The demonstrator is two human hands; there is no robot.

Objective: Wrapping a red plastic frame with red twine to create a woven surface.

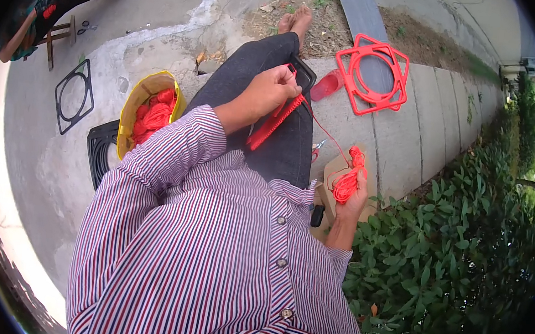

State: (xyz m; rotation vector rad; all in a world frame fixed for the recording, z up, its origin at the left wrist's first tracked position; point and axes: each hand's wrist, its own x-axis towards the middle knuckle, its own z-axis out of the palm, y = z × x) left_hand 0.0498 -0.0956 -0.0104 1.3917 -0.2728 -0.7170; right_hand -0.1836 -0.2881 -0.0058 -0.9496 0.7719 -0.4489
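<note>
My left hand (pixel 270 92) is closed at the edge of a black plastic frame (pixel 306 76) that rests on my lap. One side of the frame carries a tight red cord wrapping (pixel 275 122). Out to the right, my right hand (pixel 354 196) grips a loose hank of red cord (pixel 346 184). A single strand of cord (pixel 327 133) stretches between the hank and the wrapped edge by my left fingers. My left hand hides part of the frame.
A yellow container (pixel 133 99) holding red cord stands left of my legs, beside stacked black frames (pixel 99 147). Another black frame (pixel 75 96) lies on the concrete. Red frames (pixel 350 79) and a red translucent cup (pixel 328 86) are ahead right. Bushes (pixel 425 242) border the right; another person sits far left.
</note>
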